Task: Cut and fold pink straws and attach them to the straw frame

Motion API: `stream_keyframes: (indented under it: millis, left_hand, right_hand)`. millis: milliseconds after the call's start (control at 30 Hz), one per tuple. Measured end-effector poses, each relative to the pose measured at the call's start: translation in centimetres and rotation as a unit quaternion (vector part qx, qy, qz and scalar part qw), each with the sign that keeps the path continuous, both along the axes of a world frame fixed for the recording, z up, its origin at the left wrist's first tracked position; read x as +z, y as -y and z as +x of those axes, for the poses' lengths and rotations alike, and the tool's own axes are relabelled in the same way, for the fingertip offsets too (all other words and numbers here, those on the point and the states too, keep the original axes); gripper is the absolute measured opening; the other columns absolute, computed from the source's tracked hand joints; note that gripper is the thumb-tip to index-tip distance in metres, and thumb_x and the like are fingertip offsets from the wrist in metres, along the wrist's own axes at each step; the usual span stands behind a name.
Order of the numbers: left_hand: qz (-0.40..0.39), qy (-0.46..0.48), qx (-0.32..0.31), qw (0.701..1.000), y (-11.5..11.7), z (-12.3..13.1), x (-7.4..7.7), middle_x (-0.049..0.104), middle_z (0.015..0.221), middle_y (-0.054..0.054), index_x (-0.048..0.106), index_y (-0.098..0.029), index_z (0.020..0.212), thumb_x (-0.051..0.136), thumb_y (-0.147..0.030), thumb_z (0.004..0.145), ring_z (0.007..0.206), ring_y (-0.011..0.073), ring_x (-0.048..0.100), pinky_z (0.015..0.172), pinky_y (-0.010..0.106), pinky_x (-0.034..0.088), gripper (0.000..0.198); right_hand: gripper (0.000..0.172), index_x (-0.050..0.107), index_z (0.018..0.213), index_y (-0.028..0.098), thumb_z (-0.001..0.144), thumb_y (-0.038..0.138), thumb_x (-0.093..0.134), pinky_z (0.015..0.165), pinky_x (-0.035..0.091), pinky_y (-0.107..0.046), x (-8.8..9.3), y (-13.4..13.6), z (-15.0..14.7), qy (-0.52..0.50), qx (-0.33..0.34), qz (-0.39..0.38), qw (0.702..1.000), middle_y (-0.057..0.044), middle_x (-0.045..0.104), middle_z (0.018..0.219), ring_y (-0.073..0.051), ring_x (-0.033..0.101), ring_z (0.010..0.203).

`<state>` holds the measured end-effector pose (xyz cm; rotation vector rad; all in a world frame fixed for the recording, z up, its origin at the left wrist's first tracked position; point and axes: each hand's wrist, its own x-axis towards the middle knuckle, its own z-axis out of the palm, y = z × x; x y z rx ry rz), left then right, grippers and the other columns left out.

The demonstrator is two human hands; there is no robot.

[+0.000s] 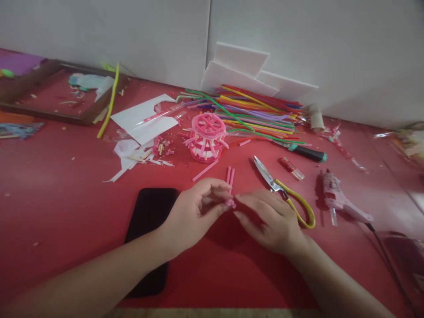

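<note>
My left hand (190, 216) pinches a small bent pink piece (231, 203) between thumb and fingertips; it looks like pipe cleaner. Two straight pink sticks (231, 174) stick up just beyond these fingertips, and I cannot tell whether they are held or lie on the table. Close to the pink piece on its right, my right hand (270, 221) has thumb and forefinger apart, with nothing visible between them. Behind the hands stands a round pink model (208, 138) built of pipe cleaners and small sticks. One loose pink stick (205, 170) lies in front of it.
Scissors (274, 184) with yellow handles and a pink glue gun (338, 192) lie to the right. A black phone (145, 251) rests under my left forearm. Coloured pipe cleaners (261, 108), a utility knife (308, 152), paper scraps (142, 119) and a wooden frame (49, 114) are farther back.
</note>
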<state>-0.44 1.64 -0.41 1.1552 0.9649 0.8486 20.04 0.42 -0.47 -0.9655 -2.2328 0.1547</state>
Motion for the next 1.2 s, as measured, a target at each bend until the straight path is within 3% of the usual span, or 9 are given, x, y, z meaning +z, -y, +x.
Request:
stream_keyframes:
  millis: [133, 300, 433, 633, 867, 1033, 1200]
  left_hand:
    - [-0.009, 0.021, -0.031, 0.999, 0.1, 0.1, 0.0, 0.075, 0.102, 0.005, 0.059, -0.020, 0.105, 0.068, -0.018, 0.085, 0.098, 0.0171, 0.072, 0.090, 0.030, 0.057, 0.022]
    - [0.023, -0.018, -0.054, 0.998, 0.1, 0.1, -0.3, 0.074, 0.102, 0.004, 0.058, -0.021, 0.108, 0.063, -0.012, 0.085, 0.095, 0.0165, 0.072, 0.088, 0.031, 0.056, 0.025]
    - [0.030, -0.058, -0.047, 0.997, 0.0, 0.0, -0.2, 0.073, 0.098, 0.005, 0.058, -0.021, 0.108, 0.065, -0.017, 0.085, 0.093, 0.0178, 0.072, 0.088, 0.032, 0.056, 0.025]
    - [0.015, -0.062, -0.039, 0.997, -0.2, -0.1, -0.1, 0.073, 0.096, 0.006, 0.058, -0.020, 0.109, 0.068, -0.025, 0.086, 0.091, 0.0187, 0.072, 0.085, 0.031, 0.055, 0.025]
    - [-0.034, -0.011, -0.018, 0.999, -0.9, -0.3, -0.6, 0.074, 0.091, 0.005, 0.061, -0.018, 0.102, 0.069, -0.030, 0.087, 0.083, 0.0170, 0.073, 0.079, 0.030, 0.057, 0.020]
    - [0.057, -0.130, -0.034, 0.989, -0.5, -0.4, -0.4, 0.077, 0.095, 0.006, 0.065, -0.019, 0.103, 0.061, -0.025, 0.091, 0.086, 0.0187, 0.074, 0.081, 0.030, 0.056, 0.014]
    - [0.176, -0.244, -0.094, 0.949, 0.2, -0.3, -0.2, 0.078, 0.092, 0.004, 0.068, -0.021, 0.106, 0.050, -0.020, 0.096, 0.083, 0.0176, 0.074, 0.076, 0.027, 0.053, 0.021]
  right_hand:
    - [0.028, 0.060, 0.118, 0.021, 0.090, 0.023, 0.066, 0.073, 0.060, -0.028, -0.1, 0.6, -0.6, -0.047, -0.030, -0.059, 0.997, -0.005, 0.074, 0.090, -0.016, 0.071, 0.079]
    - [0.025, 0.065, 0.115, 0.022, 0.091, 0.021, 0.066, 0.069, 0.060, -0.025, -0.3, 0.8, -0.8, -0.078, -0.008, -0.091, 0.993, -0.003, 0.075, 0.085, -0.014, 0.071, 0.073]
    - [0.016, 0.070, 0.104, 0.023, 0.092, 0.017, 0.063, 0.071, 0.061, -0.027, -0.3, 0.8, -1.0, -0.096, -0.015, -0.101, 0.990, -0.004, 0.075, 0.089, -0.015, 0.071, 0.077]
    - [0.016, 0.071, 0.101, 0.024, 0.092, 0.015, 0.061, 0.073, 0.061, -0.027, -0.4, 0.6, -0.8, -0.120, -0.029, -0.150, 0.981, -0.004, 0.074, 0.090, -0.015, 0.071, 0.080]
    - [0.022, 0.067, 0.107, 0.023, 0.089, 0.013, 0.059, 0.064, 0.058, -0.023, -0.8, 0.4, -0.4, -0.242, -0.075, -0.240, 0.937, -0.001, 0.067, 0.084, -0.011, 0.066, 0.069]
    - [0.023, 0.067, 0.104, 0.023, 0.085, 0.013, 0.059, 0.058, 0.054, -0.019, -1.2, 0.3, -0.2, -0.290, -0.114, -0.264, 0.913, 0.002, 0.065, 0.080, -0.008, 0.063, 0.063]
    - [0.022, 0.067, 0.104, 0.022, 0.085, 0.014, 0.059, 0.057, 0.053, -0.020, -1.2, 0.2, -0.3, -0.286, -0.119, -0.279, 0.909, 0.001, 0.065, 0.080, -0.008, 0.061, 0.062]
